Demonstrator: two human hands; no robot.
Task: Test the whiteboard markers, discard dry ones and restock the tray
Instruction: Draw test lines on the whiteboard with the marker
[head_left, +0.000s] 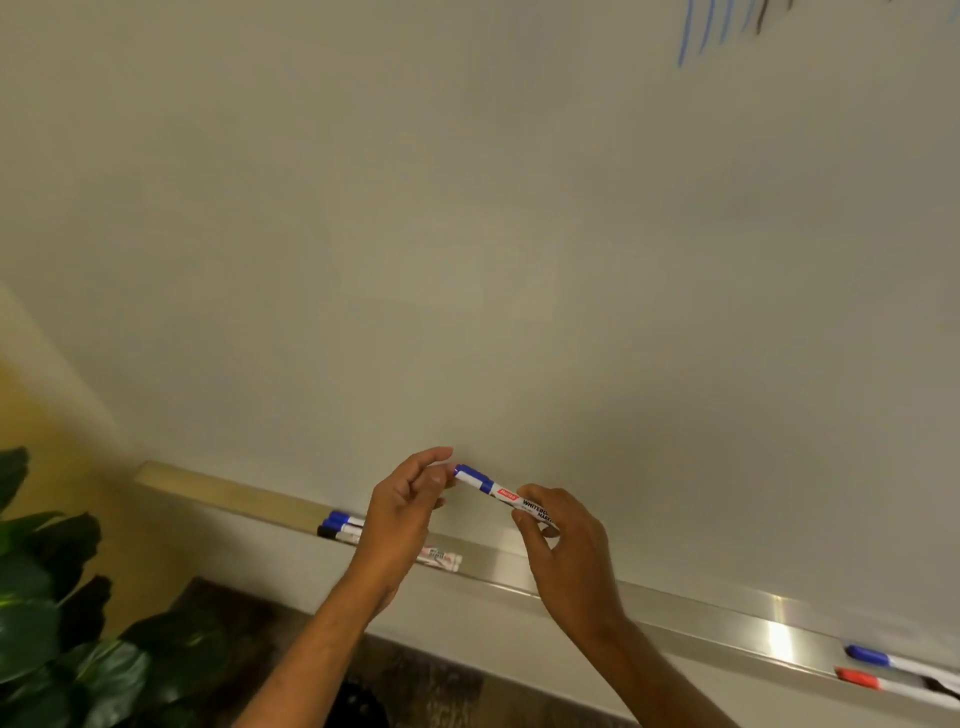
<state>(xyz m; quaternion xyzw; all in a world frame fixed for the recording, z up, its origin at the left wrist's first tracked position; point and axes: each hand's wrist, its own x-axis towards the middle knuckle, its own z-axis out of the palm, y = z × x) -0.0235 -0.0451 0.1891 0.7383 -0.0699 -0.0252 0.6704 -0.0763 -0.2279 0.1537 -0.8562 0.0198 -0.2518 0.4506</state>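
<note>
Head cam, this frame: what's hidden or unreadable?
All head view.
Held blue marker: tail and half the label hidden inside the grip of the right hand.
Left hand: pinching the cap or only touching it, cannot tell.
Tray markers at left: barrels hidden behind the left hand.
Blue marker and red marker at right: cut off by the frame's right edge.
Blue strokes: blurred, cut by the top edge.

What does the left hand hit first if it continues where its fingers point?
The blue cap of the marker in the right hand; left hand fingertips look nearly on it, contact unclear.
</note>
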